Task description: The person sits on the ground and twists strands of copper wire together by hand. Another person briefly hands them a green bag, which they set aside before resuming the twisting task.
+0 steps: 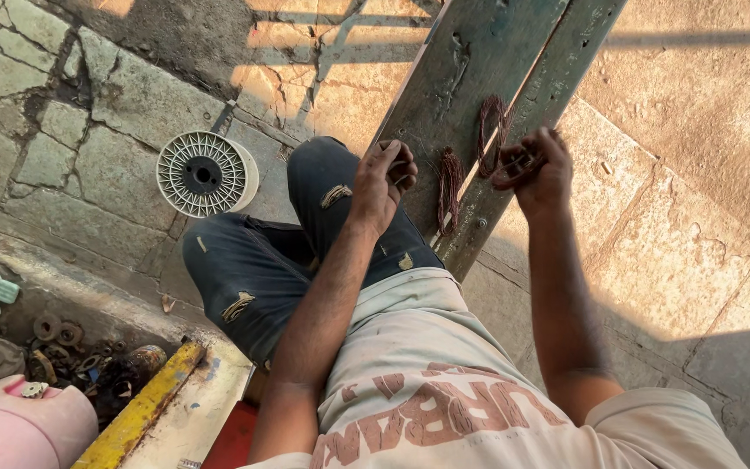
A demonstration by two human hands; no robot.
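Coils of copper wire already sit wound on the wooden board, left hand and right hand each pinching wire, more apparently left to wind.

wire coils on plank, spool left

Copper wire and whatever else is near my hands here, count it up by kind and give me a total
Copper wire coils: 3, one on the wooden plank at, one at, one in the right hand at
White spools: 1, on the stone floor
Wooden planks: 1
Left hand pinches a thin strand, too fine to count.
Total: 5
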